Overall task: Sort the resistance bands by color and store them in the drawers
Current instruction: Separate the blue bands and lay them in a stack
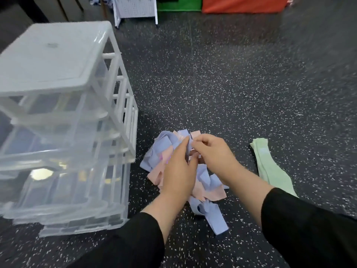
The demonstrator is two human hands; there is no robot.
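Both hands are covering the middle of the blue-pink band pile (168, 151); left hand (178, 171) and right hand (214, 153) are pinching one blue band (190, 142), mostly hidden. Green bands (270, 167) are lying right of the pile.

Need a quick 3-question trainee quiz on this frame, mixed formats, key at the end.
1. True or false: the green bands lie apart from the mixed pile.
2. The drawer unit stands on which side of the pile? A) left B) right
3. Which colours make up the pile under the left hand and right hand?

Key: 1 true; 2 A; 3 blue and pink.
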